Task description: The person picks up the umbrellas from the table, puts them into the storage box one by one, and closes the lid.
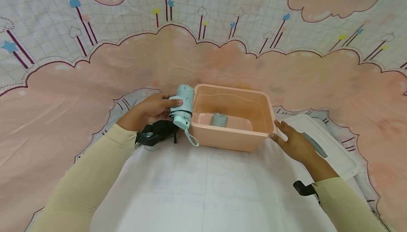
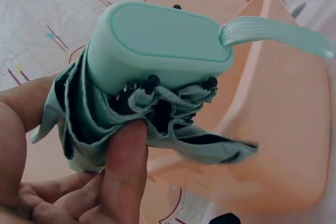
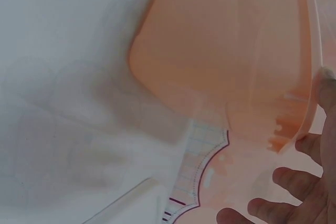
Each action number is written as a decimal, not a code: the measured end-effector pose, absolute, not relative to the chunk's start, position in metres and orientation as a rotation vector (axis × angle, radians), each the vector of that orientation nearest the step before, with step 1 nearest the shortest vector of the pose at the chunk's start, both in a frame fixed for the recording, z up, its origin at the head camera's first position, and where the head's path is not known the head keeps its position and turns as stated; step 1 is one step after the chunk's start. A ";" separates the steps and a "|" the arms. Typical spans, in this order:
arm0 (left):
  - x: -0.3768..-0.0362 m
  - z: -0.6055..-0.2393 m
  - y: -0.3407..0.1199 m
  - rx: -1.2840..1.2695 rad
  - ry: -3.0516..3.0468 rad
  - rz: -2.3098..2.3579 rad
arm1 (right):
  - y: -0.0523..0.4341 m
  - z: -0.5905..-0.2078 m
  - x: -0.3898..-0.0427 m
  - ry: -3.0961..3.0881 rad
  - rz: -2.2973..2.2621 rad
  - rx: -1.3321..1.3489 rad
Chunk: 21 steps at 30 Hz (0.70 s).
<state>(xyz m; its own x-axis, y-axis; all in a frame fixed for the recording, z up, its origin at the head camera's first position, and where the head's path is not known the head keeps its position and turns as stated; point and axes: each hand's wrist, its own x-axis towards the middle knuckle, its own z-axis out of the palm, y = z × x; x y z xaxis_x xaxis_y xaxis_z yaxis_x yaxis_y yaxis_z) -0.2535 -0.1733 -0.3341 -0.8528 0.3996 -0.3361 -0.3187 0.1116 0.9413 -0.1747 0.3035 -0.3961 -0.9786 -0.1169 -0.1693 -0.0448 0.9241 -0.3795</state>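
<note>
My left hand (image 1: 155,106) grips a folded mint-green umbrella (image 1: 185,101) beside the left end of a peach plastic bin (image 1: 229,140). A dark band goes round its canopy. In the left wrist view, the smooth handle end (image 2: 168,32) faces the camera, and a woven wrist strap (image 2: 273,29) hangs from it. Canopy folds bulge loosely near the handle. Inside the bin lies a small grey-green item (image 1: 219,120), partly hidden by the front wall. At the bin's right end, my right hand (image 1: 294,141) touches the rim with its fingers extended and spread.
A white lid (image 1: 337,150) with a grey handle (image 1: 314,145) lies right of the bin, partly behind my right hand. Below my left wrist is a black bundle (image 1: 163,130) whose kind I cannot tell. White cloth (image 1: 203,189) covers the surface; a patterned peach sheet (image 1: 152,62) rises behind.
</note>
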 end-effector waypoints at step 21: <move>-0.278 -0.336 -0.141 0.072 1.823 1.880 | 0.305 -0.395 -0.174 2.903 -0.574 -0.133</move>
<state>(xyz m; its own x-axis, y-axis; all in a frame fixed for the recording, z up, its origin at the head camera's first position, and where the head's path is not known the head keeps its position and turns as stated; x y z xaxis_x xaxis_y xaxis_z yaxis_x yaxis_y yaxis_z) -0.2776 -0.1411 -0.3364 -0.8655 0.3937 -0.3098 -0.3219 0.0368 0.9461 -0.1742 0.3048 -0.3950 -0.9800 -0.1217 -0.1575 -0.0525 0.9215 -0.3849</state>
